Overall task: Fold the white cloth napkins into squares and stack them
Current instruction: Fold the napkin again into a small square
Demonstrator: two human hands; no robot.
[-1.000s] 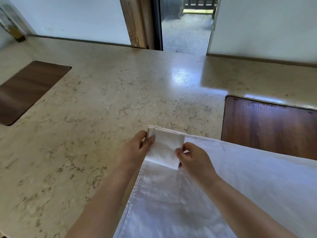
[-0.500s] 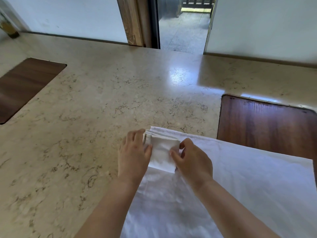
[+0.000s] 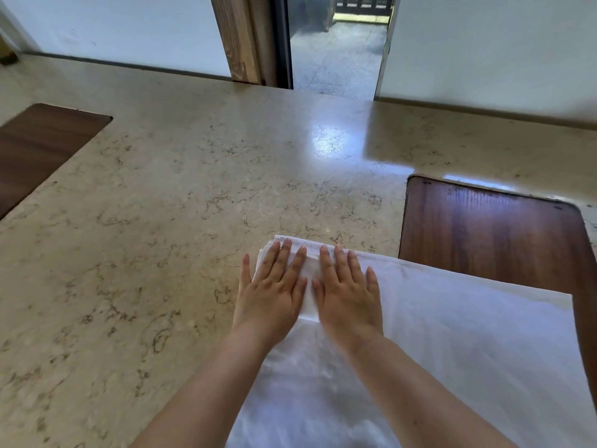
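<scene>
On the marble counter (image 3: 193, 195), a folded napkin (image 3: 308, 286) was being pressed flat under the left hand (image 3: 269, 294) and right hand (image 3: 349, 299), fingers straight, nothing gripped; stacking was judged due next

From my feed I see a beige marbled desk (image 3: 181, 202) with dark veins, glossy where daylight glares off it beyond the hands. Two dark wood panels are set into it: one (image 3: 42, 147) far off to the left, one (image 3: 491, 234) close on the right. Pale walls (image 3: 122, 27) run along the far edge, broken by a wooden door frame (image 3: 239, 37) and an open doorway (image 3: 336, 50) showing grey tiled floor.
</scene>
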